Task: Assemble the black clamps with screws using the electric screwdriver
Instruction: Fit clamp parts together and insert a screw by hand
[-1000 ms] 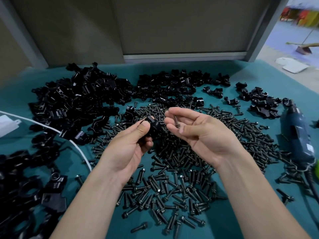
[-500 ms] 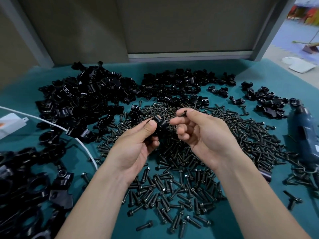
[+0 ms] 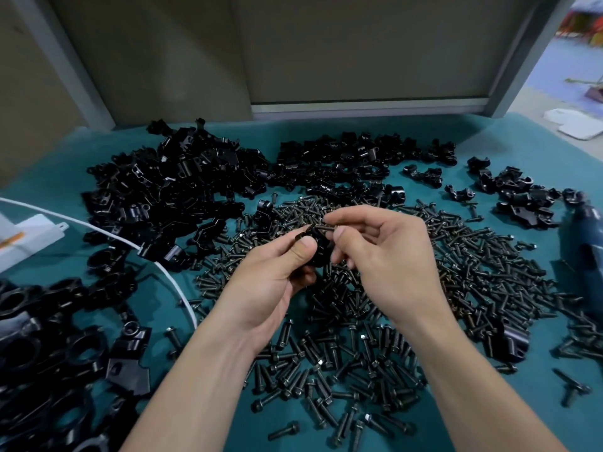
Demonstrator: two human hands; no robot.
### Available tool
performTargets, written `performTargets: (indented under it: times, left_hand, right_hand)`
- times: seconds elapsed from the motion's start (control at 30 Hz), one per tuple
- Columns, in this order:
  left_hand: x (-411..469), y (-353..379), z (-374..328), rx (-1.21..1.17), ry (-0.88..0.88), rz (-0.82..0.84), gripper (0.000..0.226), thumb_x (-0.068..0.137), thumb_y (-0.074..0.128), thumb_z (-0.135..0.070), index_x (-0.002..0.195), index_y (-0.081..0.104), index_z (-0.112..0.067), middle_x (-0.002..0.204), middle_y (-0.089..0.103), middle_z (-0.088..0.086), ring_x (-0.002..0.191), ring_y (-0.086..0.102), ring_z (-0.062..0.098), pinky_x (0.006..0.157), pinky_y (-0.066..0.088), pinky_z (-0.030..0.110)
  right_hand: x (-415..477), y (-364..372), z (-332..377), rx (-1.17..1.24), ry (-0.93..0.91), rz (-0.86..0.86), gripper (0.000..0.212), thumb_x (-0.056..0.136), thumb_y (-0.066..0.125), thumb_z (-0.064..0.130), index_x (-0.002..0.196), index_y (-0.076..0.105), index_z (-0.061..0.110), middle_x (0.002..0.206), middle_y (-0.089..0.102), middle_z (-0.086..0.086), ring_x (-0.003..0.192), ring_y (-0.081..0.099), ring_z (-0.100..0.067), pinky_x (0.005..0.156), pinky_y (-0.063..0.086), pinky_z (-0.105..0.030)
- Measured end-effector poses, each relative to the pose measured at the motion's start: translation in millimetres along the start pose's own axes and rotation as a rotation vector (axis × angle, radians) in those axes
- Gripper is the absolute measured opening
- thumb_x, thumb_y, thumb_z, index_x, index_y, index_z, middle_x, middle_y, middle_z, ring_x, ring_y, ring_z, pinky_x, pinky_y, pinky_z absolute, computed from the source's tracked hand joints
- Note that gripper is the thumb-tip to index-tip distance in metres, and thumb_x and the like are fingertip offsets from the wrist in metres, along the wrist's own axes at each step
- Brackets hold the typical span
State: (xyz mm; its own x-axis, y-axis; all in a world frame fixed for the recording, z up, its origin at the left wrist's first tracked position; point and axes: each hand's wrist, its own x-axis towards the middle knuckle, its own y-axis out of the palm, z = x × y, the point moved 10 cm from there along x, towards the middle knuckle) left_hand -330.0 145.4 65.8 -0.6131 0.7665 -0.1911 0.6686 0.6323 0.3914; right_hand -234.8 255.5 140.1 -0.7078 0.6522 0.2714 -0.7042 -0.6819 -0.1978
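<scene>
Left hand (image 3: 277, 285): thumb and fingers curled round one black clamp (image 3: 318, 253), held above the screw pile (image 3: 375, 327). Right hand (image 3: 385, 256): thumb and forefinger pinch a single screw (image 3: 324, 227), its tip at the clamp's top. Electric screwdriver (image 3: 584, 233): lying on the teal table (image 3: 509, 141), far right. Loose clamps (image 3: 182, 184): heaped at back left.
</scene>
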Motion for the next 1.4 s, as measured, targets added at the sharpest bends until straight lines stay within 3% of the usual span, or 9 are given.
performTargets:
  times: [0.17,0.33,0.4,0.57,0.7,0.87,1.17,1.3,1.4]
  left_hand:
    - [0,-2,-2,0.051,0.030,-0.023,0.049,0.083,0.070,-0.035,0.127,0.075,-0.013,0.111,0.074,0.003,0.092,0.059,0.013,0.076,0.054,0.023]
    - [-2,3,-7,0.169,0.085,-0.007,0.031,0.083,0.069,-0.042,0.110,0.082,-0.036,0.115,0.079,-0.001,0.100,0.068,0.010,0.085,0.055,0.029]
    - [-3,2,-9,0.211,0.110,-0.033,0.035,0.083,0.070,-0.043,0.115,0.081,-0.033,0.115,0.079,-0.001,0.101,0.069,0.011,0.083,0.055,0.029]
    - [-5,0,-18,0.282,0.203,-0.065,0.032,0.089,0.076,-0.034,0.121,0.077,-0.037,0.103,0.079,-0.010,0.079,0.065,0.000,0.077,0.054,0.021]
    - [-4,-2,-19,0.378,0.237,-0.080,0.035,0.100,0.069,-0.015,0.118,0.076,-0.045,0.108,0.078,-0.011,0.082,0.067,0.000,0.078,0.054,0.018]
    - [0,-8,-17,0.319,0.203,-0.103,0.037,0.100,0.067,-0.010,0.112,0.079,-0.043,0.102,0.076,-0.014,0.081,0.067,0.001,0.077,0.055,0.021]
    - [1,-13,-19,0.267,0.203,-0.113,0.035,0.101,0.067,-0.013,0.111,0.080,-0.044,0.103,0.078,-0.014,0.086,0.068,0.001,0.077,0.054,0.018]
    - [-1,-11,-22,0.433,0.231,-0.106,0.036,0.101,0.068,-0.022,0.111,0.076,-0.055,0.109,0.073,-0.028,0.081,0.067,-0.004,0.076,0.053,0.013]
    - [-2,-4,-21,0.384,0.230,-0.075,0.037,0.102,0.066,-0.020,0.105,0.076,-0.056,0.107,0.076,-0.025,0.081,0.066,-0.007,0.075,0.053,0.013]
  right_hand:
    - [-1,-4,7,-0.107,-0.063,-0.007,0.018,0.094,0.071,0.012,0.086,0.077,0.028,0.066,0.073,0.005,0.059,0.071,-0.013,0.057,0.053,-0.022]
    - [-1,-5,9,-0.192,-0.090,-0.016,0.016,0.093,0.076,0.015,0.086,0.079,0.030,0.065,0.069,0.021,0.062,0.067,-0.005,0.059,0.047,-0.011]
    - [-2,-3,9,-0.212,-0.088,-0.014,0.016,0.093,0.076,0.016,0.086,0.078,0.030,0.065,0.068,0.022,0.062,0.066,-0.003,0.058,0.046,-0.011]
    - [0,-3,-3,-0.214,-0.024,-0.028,0.018,0.095,0.074,0.021,0.078,0.074,0.029,0.070,0.071,0.013,0.062,0.065,-0.004,0.058,0.052,-0.021]
    - [0,2,-21,-0.087,0.102,-0.017,0.016,0.097,0.071,0.022,0.083,0.074,0.029,0.065,0.071,0.000,0.054,0.060,-0.012,0.057,0.052,-0.040]
    - [-1,6,-37,0.185,0.253,-0.034,0.020,0.099,0.066,0.008,0.084,0.076,0.015,0.068,0.071,-0.004,0.055,0.059,-0.012,0.053,0.046,-0.020]
    - [-9,23,-61,0.729,0.579,-0.020,0.015,0.103,0.056,0.005,0.099,0.070,0.002,0.068,0.063,-0.005,0.053,0.050,-0.009,0.049,0.044,-0.022]
    - [-6,19,-60,0.697,0.546,-0.010,0.016,0.103,0.055,0.005,0.101,0.071,0.002,0.069,0.064,-0.005,0.055,0.050,-0.010,0.050,0.044,-0.022]
    - [-4,17,-56,0.594,0.482,0.006,0.019,0.104,0.056,0.006,0.095,0.073,0.005,0.067,0.063,-0.004,0.053,0.050,-0.008,0.050,0.045,-0.020]
